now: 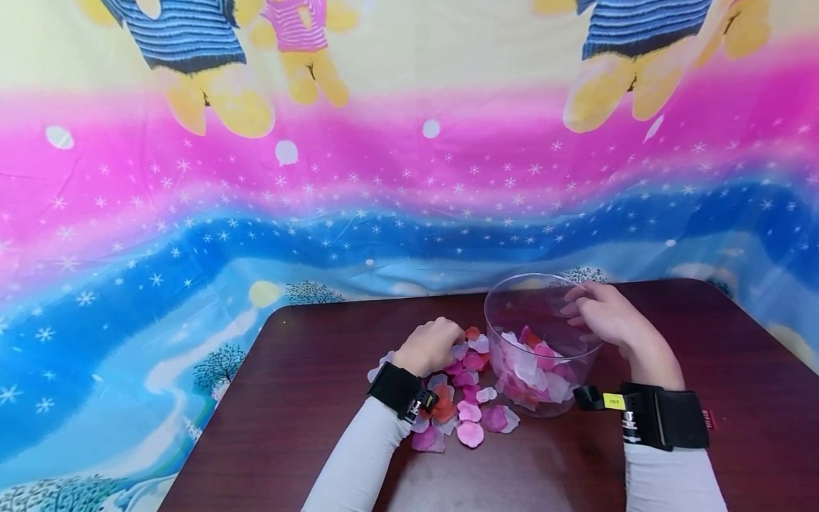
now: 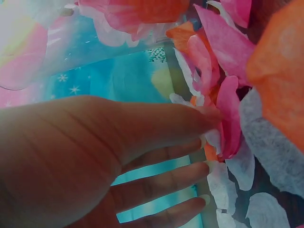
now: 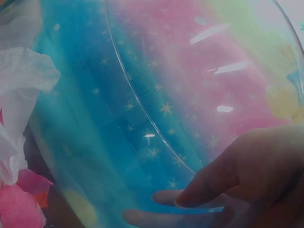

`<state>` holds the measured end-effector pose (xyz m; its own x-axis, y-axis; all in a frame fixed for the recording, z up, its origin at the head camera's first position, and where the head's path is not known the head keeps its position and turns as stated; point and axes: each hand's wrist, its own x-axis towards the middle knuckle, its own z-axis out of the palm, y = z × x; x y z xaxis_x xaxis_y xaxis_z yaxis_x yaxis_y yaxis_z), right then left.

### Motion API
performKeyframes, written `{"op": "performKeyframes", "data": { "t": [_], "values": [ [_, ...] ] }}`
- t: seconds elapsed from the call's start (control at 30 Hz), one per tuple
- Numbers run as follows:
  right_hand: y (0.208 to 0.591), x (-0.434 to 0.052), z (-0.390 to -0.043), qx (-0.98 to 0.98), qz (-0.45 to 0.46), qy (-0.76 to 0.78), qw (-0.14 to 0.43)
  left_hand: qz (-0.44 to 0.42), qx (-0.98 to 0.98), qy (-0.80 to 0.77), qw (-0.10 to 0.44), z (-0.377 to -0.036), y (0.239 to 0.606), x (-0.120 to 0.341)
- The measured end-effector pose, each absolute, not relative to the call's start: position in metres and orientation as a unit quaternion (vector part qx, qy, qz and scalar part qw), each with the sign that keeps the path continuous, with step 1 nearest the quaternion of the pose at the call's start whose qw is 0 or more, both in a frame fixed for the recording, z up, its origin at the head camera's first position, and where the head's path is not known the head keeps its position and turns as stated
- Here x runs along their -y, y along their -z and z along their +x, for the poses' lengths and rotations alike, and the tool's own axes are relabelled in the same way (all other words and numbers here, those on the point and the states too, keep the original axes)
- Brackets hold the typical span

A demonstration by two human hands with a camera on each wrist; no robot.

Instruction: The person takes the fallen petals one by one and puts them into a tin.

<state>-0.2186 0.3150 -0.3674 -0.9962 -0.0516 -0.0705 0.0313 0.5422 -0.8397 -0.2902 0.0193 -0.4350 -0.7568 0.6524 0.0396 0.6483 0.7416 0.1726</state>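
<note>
On the dark table (image 1: 307,398), just in front of the backdrop (image 1: 192,235), one clear plastic bowl (image 1: 512,302) stands partly filled with fabric petals (image 1: 531,370), and the right hand (image 1: 608,316) curls over its far rim, seemingly to steady it. Just left of the bowl lies a loose heap of petals (image 1: 470,412), too overlapped to count; there the left hand (image 1: 430,346) pinches a few between thumb and fingers (image 2: 166,173).
</note>
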Motion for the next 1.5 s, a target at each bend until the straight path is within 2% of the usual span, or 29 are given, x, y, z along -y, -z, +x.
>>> {"op": "performKeyframes", "data": {
  "t": [0.27,0.57,1.07,1.23,1.5],
  "values": [
    [0.368,-0.315,-0.218,-0.876,-0.004,0.481,0.042,0.352,-0.930,-0.102,-0.020,-0.293,0.431,-0.014],
    [0.368,-0.316,-0.220,-0.879,-0.006,0.475,0.044,0.350,-0.924,-0.151,-0.028,-0.299,0.422,0.001],
    [0.369,-0.315,-0.218,-0.880,-0.002,0.473,0.045,0.384,-0.881,-0.274,-0.025,-0.293,0.379,0.027],
    [0.370,-0.316,-0.218,-0.880,0.000,0.473,0.047,0.401,-0.858,-0.317,-0.052,-0.282,0.364,0.030],
    [0.369,-0.315,-0.219,-0.879,-0.003,0.475,0.045,0.462,-0.807,-0.338,-0.142,-0.271,0.353,0.024]
  ]
}}
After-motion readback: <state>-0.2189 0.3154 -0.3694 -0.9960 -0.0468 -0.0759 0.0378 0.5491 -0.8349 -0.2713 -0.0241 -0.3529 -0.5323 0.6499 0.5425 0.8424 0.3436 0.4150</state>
